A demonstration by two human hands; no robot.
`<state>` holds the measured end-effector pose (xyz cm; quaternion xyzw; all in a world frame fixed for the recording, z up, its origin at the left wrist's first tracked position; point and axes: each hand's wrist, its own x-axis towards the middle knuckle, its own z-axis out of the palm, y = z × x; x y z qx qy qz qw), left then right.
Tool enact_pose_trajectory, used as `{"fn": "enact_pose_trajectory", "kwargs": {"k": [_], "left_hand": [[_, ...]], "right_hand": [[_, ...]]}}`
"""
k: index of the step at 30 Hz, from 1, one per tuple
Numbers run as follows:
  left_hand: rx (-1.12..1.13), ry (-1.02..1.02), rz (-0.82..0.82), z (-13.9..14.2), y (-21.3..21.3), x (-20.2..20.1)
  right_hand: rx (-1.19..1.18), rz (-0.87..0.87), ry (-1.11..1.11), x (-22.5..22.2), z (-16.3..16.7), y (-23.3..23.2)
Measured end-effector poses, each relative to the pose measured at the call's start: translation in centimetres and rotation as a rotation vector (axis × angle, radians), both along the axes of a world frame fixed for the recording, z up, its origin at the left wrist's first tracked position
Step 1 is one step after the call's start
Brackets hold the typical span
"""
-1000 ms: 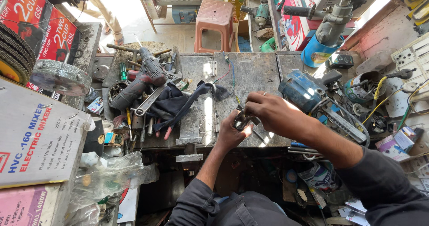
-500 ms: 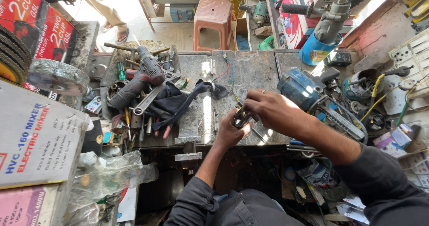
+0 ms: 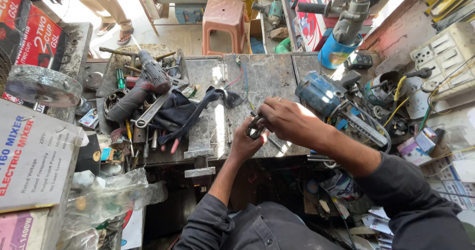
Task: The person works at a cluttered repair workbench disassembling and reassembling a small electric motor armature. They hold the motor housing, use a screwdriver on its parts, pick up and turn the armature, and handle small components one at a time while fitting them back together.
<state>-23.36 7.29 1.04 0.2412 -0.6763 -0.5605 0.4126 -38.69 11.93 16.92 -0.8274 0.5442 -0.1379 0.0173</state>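
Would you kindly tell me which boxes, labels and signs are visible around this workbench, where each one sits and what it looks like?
White carton: left edge, flat rectangular box, red and blue print.
Red carton: top left, red and black with white lettering.
Pink carton: bottom left corner, only a corner shows.
Red and white poster: top centre-right, behind the bench.
Small boxes: right edge, among the wires, pale with blue and pink.
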Motion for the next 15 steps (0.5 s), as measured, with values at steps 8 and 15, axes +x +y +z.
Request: {"fn": "enact_pose_trajectory", "kwargs": {"k": [8, 15], "left_hand": [[-0.057, -0.005, 0.024, -0.2, 0.3, -0.1], [-0.073, -0.033, 0.006, -0.2, 0.0, 0.2]], "right_hand": [[0.092, 0.008, -0.149, 0.0, 1.7, 0.6], [0.08, -0.08, -0.028, 0.2, 1.3, 0.0]]}}
